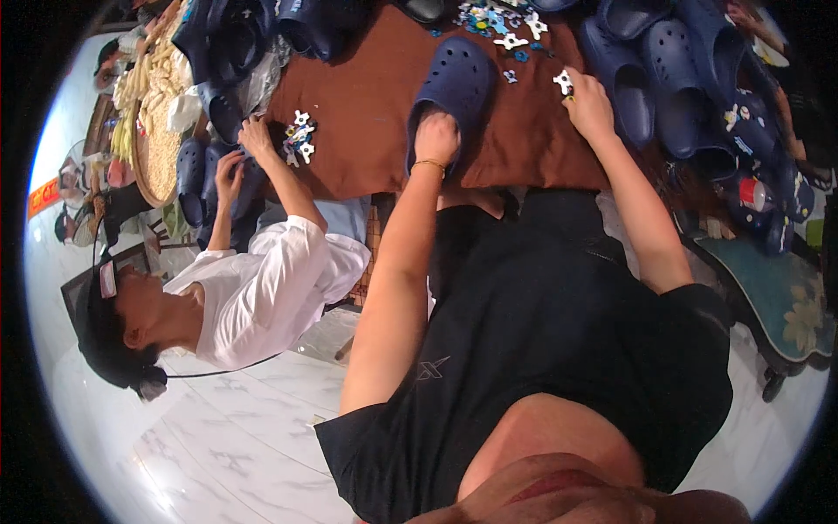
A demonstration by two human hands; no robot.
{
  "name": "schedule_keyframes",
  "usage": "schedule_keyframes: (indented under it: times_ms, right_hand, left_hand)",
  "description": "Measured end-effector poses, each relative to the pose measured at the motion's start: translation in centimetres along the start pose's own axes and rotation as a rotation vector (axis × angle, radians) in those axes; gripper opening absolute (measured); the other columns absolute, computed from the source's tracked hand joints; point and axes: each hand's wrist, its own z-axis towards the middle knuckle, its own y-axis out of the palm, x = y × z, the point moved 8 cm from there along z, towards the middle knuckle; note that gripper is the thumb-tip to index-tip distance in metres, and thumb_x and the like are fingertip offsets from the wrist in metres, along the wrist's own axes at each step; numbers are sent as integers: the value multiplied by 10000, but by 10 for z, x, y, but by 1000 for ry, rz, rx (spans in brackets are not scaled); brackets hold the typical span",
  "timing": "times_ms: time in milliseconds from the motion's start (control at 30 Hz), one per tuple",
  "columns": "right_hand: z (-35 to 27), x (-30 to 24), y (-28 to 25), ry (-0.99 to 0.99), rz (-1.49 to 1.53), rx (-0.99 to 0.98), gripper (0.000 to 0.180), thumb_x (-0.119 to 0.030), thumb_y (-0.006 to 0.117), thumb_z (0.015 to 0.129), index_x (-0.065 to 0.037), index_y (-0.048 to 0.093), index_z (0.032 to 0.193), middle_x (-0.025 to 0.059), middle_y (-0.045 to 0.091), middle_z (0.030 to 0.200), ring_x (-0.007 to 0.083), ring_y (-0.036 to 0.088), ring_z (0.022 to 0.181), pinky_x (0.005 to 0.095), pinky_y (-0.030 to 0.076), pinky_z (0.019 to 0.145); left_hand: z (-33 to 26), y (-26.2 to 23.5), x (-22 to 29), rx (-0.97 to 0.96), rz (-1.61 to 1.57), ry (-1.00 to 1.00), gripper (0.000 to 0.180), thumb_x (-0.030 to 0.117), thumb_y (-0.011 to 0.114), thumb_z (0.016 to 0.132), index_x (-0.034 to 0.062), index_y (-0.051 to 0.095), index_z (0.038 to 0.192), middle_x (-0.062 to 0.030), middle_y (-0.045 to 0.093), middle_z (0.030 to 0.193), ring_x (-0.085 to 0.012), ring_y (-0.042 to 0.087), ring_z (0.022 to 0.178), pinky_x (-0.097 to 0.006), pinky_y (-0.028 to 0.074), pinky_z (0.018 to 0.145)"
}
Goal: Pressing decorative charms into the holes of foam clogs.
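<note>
One broad brown cloth [349,105] spreads before the seated person in black, wrinkled toward its near edge. At the person's left sits a co-worker in a white shirt [266,288], both hands busy beside a navy clog near the cloth's side. A heap of navy clogs [672,83] crowds the right edge, just beside the right forearm, leaving that arm little room outward; more lie at the far left.

In the middle rests a single navy clog [458,74], toe pointing away, holes showing across its top. It looks like moulded foam: light, springy, hard to damage, probably grippy enough. The heel rim or the side of the foot opening seems the best hold. The left hand [436,138] reaches into that opening, knuckles bent; its fingertips are hidden, so I cannot tell its grip.

The right hand [591,105] has thumb and forefinger nearly together at a white charm [562,82]; pinched or merely touched, I cannot tell. The charm looks small, light and rubbery, easily dropped, best taken by its edges. Similar loose charms [510,41] scatter beyond.
</note>
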Motion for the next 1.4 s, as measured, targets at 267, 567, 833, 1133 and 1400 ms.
schedule_keyframes:
  times_ms: [267, 567, 833, 1133, 1400]
  right_hand:
    - [-7, 5, 8, 102, -48, -19, 228, -167, 619, 701, -58, 492, 854, 126, 530, 854, 318, 527, 824, 404, 441, 683]
    - [67, -79, 11, -190, 525, 225, 129, -72, 520, 737, -64, 594, 842, 147, 568, 809, 314, 550, 772, 381, 440, 666]
    - [90, -139, 25, -417, 243, 325, 169, -67, 460, 734, -103, 574, 852, 83, 568, 748, 264, 548, 712, 354, 439, 644]
    - [51, -181, 14, -633, -40, 280, 302, -63, 473, 688, -41, 540, 982, 86, 557, 933, 233, 506, 884, 365, 376, 765]
    - [48, -185, 41, -704, -241, 109, 428, -60, 452, 717, -2, 456, 1141, 252, 537, 937, 352, 484, 969, 407, 337, 893]
  left_hand:
    - [-2, 0, -2, 20, -29, -35, 97, 129, 512, 674, 42, 531, 636, -136, 538, 692, -305, 538, 707, -398, 435, 670]
    - [-2, -3, 1, -6, -55, -46, 118, 135, 495, 690, 32, 546, 663, -153, 555, 709, -314, 544, 716, -406, 431, 678]
    - [4, 3, -2, -29, -132, -70, 69, 89, 520, 635, 20, 514, 639, -151, 529, 710, -317, 521, 741, -411, 416, 681]
    - [1, 10, -8, -142, -123, -138, 126, 148, 526, 633, 39, 575, 672, -171, 569, 750, -318, 543, 730, -412, 433, 697]
    - [-6, -6, 18, -41, -193, -61, 184, 197, 521, 706, 21, 575, 698, -165, 569, 765, -302, 553, 745, -390, 436, 711]
